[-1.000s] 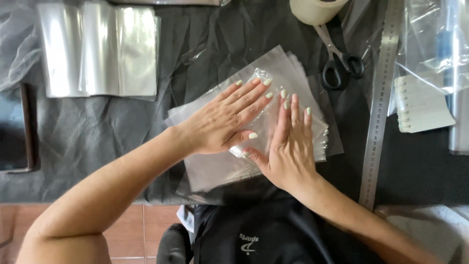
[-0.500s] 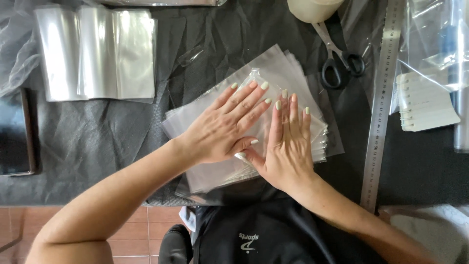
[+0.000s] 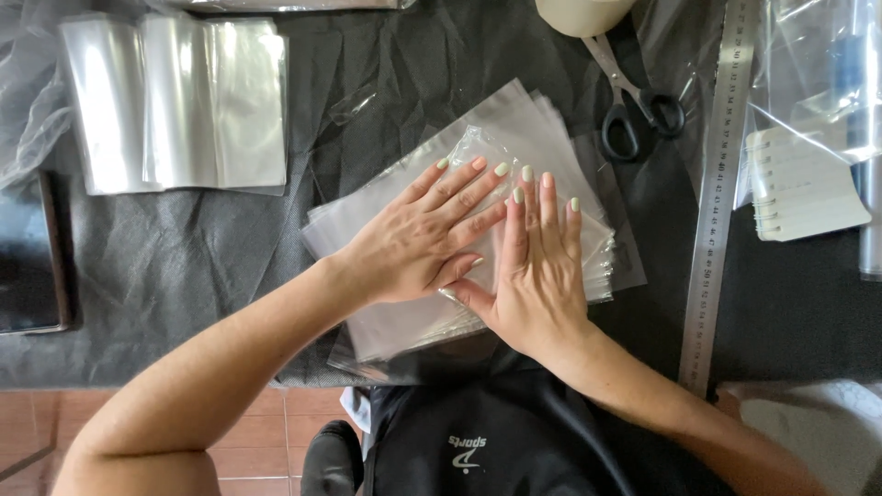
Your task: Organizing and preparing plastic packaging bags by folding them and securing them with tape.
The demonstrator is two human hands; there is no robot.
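Observation:
A stack of clear plastic bags (image 3: 542,129) lies on the black cloth in the middle of the table. My left hand (image 3: 418,241) rests flat on the stack, fingers spread and pointing up and right. Beside it my right hand (image 3: 535,266) also lies flat on the stack, fingers together and pointing away from me. The two hands touch at the thumbs. Neither hand grips anything.
A second pile of clear plastic sheets (image 3: 175,101) lies at the upper left. Black-handled scissors (image 3: 634,101) and a tape roll (image 3: 583,14) sit at the top. A metal ruler (image 3: 717,193) runs down the right; a white notepad (image 3: 804,179) lies beyond it. A dark tablet (image 3: 28,253) sits at the left edge.
Both hands have slid a little toward me and to the left across the stack, staying flat. The view has shifted slightly.

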